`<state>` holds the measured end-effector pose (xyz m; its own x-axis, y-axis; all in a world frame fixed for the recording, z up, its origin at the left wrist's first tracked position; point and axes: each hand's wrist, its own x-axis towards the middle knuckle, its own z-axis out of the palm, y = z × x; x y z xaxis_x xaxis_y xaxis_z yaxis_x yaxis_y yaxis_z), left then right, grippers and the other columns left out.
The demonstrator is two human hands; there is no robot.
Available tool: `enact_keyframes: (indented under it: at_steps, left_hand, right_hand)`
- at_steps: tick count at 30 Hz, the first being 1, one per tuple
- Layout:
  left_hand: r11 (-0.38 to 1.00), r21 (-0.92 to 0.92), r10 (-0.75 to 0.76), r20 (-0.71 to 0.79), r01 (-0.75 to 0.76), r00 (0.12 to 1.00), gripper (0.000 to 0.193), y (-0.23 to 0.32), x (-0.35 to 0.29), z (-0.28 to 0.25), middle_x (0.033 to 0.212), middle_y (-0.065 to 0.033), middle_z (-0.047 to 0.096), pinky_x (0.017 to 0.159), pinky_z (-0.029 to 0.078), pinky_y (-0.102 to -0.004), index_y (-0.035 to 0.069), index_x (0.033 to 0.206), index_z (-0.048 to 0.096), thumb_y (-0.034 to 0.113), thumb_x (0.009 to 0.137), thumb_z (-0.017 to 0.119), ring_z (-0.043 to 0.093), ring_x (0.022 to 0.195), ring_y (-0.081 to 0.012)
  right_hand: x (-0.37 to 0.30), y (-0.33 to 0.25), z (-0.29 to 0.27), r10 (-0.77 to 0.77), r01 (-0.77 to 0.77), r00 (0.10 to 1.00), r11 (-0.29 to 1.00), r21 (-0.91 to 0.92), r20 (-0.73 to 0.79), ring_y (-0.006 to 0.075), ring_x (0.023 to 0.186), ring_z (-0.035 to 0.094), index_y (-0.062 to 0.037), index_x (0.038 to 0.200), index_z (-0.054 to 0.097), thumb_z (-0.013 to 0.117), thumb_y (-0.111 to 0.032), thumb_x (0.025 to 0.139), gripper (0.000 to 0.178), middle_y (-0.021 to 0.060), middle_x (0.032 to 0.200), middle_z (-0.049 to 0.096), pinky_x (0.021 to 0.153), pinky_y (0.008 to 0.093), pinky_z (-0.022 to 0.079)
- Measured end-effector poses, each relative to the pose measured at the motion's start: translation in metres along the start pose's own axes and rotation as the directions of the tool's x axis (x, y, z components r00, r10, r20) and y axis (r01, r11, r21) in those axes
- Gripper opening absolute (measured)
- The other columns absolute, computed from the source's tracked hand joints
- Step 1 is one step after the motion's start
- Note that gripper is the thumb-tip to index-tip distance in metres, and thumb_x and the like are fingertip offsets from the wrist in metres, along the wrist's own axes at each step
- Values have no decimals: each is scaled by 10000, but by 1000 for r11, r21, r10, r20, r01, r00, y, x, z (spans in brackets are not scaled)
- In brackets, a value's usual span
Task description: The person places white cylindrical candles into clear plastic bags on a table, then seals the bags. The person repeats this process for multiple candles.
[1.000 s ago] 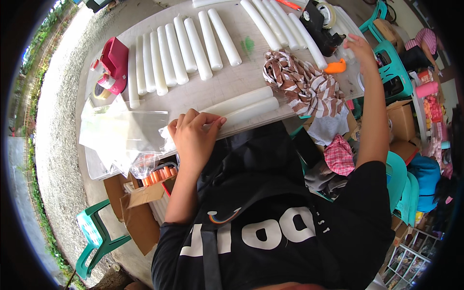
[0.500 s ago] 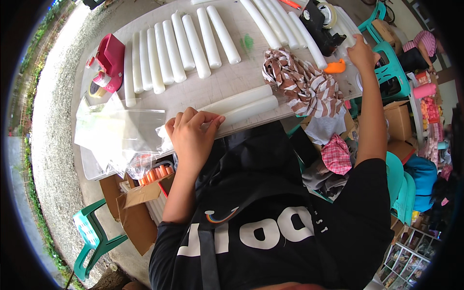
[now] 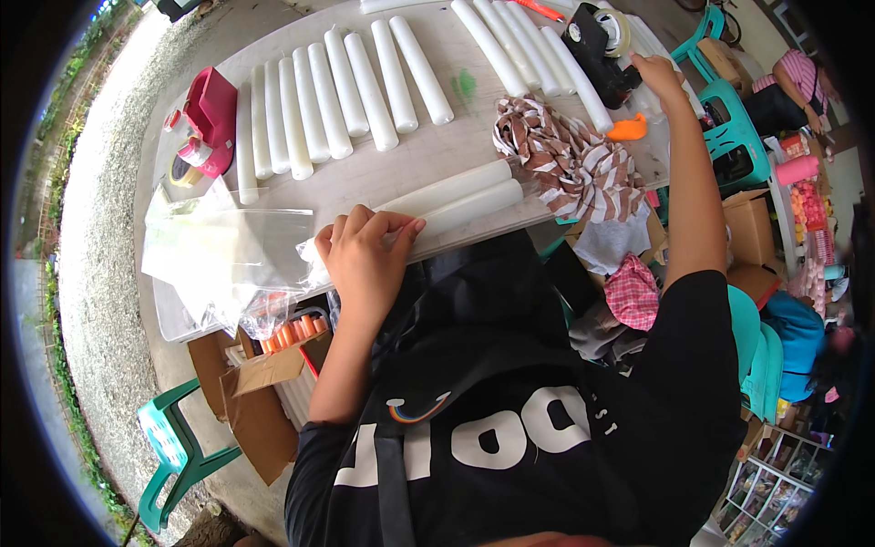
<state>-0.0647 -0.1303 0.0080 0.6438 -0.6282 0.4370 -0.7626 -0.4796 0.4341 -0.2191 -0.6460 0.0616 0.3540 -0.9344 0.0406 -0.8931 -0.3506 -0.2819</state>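
Two white candles [image 3: 469, 202] lie side by side in a clear plastic bag along the table's near edge. My left hand [image 3: 367, 260] grips their left end, its fingers bent over the bag. At the far right, my right hand [image 3: 661, 80] is beside a black tape dispenser [image 3: 588, 46] with a roll of tape [image 3: 617, 35]. Its fingers are drawn together at the dispenser's right side; what they pinch, if anything, is too small to make out. A brown-and-white striped cloth [image 3: 570, 159] lies bunched right of the wrapped candles.
Several loose white candles [image 3: 342, 87] lie in rows across the table [image 3: 456, 137]. A pink tape dispenser [image 3: 211, 118] and clear plastic bags [image 3: 228, 242] are on the left. An orange object [image 3: 628, 128] lies near the cloth. Below stand a cardboard box [image 3: 260, 419] and a green chair [image 3: 178, 447].
My right hand has moved left and a little away from me, closer to the black tape dispenser. My left hand stays on the wrapped candles.
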Motion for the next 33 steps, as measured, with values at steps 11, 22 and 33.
enact_keyframes:
  at_steps: [11, 22, 33]
  left_hand:
    - [999, 20, -41, -16, 42, 999, 171, -3, 4, 5, 749, 22, 592, 850, 366, -382, 181, 775, 747, 342, 790, 802, 572, 785, -200]
    - [1000, 5, -19, -47, 19, 999, 163, -5, 1, 2, 745, 19, 570, 850, 351, -357, 165, 792, 756, 320, 794, 805, 557, 768, -185]
    - [1000, 14, -5, -43, 6, 999, 160, -2, -3, 0, 761, 22, 583, 861, 350, -352, 166, 802, 755, 319, 805, 800, 557, 780, -176]
  right_hand:
    - [-25, 62, 5, -217, 274, 933, 946, 175, -287, 289, 1372, 394, -181, 922, 798, 628, -481, 913, 345, 121, 1323, 614, 1124, 494, 191]
    - [-85, 6, 10, -203, 42, 859, 943, -332, -470, 291, 1416, 326, -108, 923, 787, 637, -441, 931, 366, 102, 1382, 581, 1136, 437, 229]
    - [-160, -50, -34, -798, 817, 573, 537, 211, -186, 265, 1364, 411, -68, 851, 672, 601, -264, 974, 241, 113, 1547, 398, 1170, 419, 233]
